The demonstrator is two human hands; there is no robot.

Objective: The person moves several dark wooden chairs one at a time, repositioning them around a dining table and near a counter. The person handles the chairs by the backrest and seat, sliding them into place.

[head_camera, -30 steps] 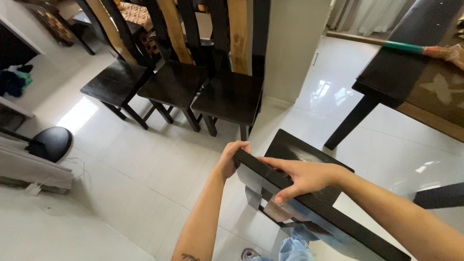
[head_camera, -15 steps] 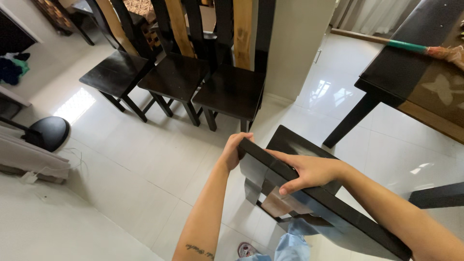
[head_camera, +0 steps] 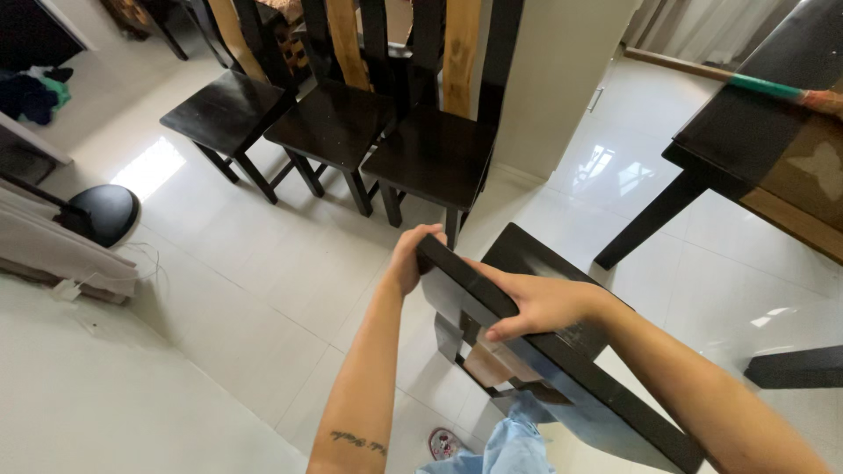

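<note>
- Both hands grip the top rail of a black chair, seen from above, which stands on the pale tiled floor.
- Left hand: fingers wrapped round the rail's far end.
- Right hand: fingers clenched over the rail's middle.
- Three more chairs stand side by side ahead, well apart.
- A dark worktop stands to the right.

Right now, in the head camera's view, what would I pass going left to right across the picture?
Black round base → three dark chairs in a row → left hand → right hand, both gripping the top rail of a black chair → dark table.
</note>
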